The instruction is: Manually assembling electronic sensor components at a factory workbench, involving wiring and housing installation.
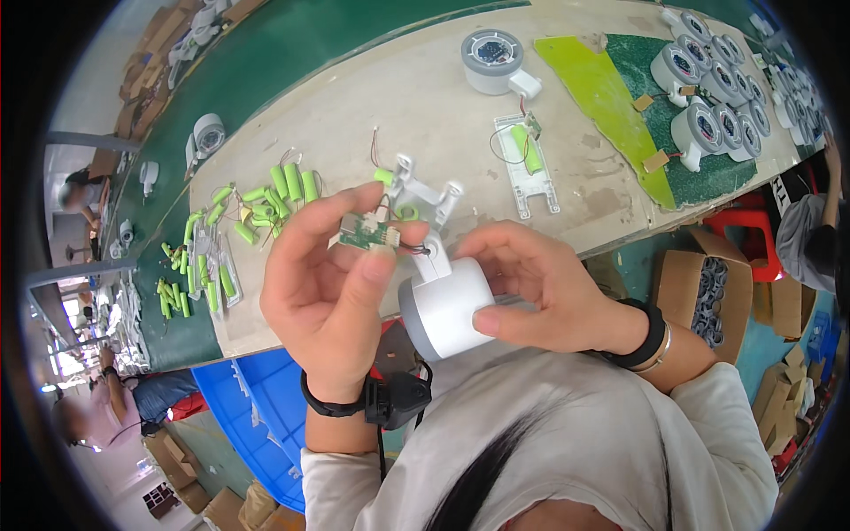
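The bench (425,115) ran across the view; just below its near edge, over the person's lap, both hands worked. The right hand (553,296) was curled round a white housing (447,310), fingers closed on its smooth, rigid, probably slippery barrel, best gripped around its girth. The left hand (323,292) pinched a small green board (367,234) by its edges, thumb against forefinger; light, fragile, tethered by thin wires. Green cells (266,208) lay on the bench beyond.
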`<action>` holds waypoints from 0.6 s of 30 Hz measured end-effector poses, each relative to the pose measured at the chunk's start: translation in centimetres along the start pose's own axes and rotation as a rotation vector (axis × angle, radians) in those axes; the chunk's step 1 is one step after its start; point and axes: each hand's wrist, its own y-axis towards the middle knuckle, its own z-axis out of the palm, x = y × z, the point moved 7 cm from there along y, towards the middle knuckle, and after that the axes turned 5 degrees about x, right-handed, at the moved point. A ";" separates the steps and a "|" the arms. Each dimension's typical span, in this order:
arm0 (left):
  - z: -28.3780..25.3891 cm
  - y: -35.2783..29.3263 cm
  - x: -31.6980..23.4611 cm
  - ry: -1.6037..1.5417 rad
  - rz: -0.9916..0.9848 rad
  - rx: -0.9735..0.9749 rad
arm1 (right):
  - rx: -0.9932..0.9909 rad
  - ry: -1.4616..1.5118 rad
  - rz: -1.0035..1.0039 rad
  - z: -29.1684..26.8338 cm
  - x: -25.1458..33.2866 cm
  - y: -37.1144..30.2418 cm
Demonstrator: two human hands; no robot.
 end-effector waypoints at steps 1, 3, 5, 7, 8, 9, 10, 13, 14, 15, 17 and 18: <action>-0.1 -0.1 -0.1 0.002 0.001 -0.001 | 0.002 0.001 -0.001 0.1 0.2 -0.1; 0.6 -0.1 -0.7 -0.007 0.067 0.103 | 0.016 0.044 0.038 0.2 0.4 -0.2; 0.7 -0.5 -1.0 0.047 0.083 0.096 | 0.015 0.089 0.071 0.3 0.7 -0.3; 0.8 -0.6 -1.3 0.101 0.097 0.092 | 0.011 0.136 0.102 0.4 0.7 -0.5; 0.9 -0.5 -1.4 0.057 0.082 0.097 | 0.013 0.169 0.107 0.5 0.7 -0.6; 1.0 -0.5 -1.4 0.014 0.068 0.102 | 0.016 0.203 0.110 0.6 0.7 -0.7; 1.0 -0.4 -1.4 0.015 0.066 0.102 | 0.016 0.204 0.111 0.6 0.8 -0.8; 0.7 -0.1 -1.2 -0.008 0.029 0.062 | 0.015 0.166 0.091 0.3 1.2 -0.8; 0.8 -0.1 -1.2 -0.037 0.024 0.071 | 0.047 0.189 0.115 0.3 1.1 -0.8; 0.9 -0.1 -1.2 -0.064 0.019 0.079 | 0.079 0.212 0.139 0.5 1.0 -0.9; 1.1 0.0 -1.3 -0.045 -0.016 0.062 | 0.085 0.334 0.199 0.3 0.1 -1.1; 1.1 0.0 -1.3 -0.022 -0.052 0.045 | 0.091 0.458 0.257 0.4 -0.5 -1.2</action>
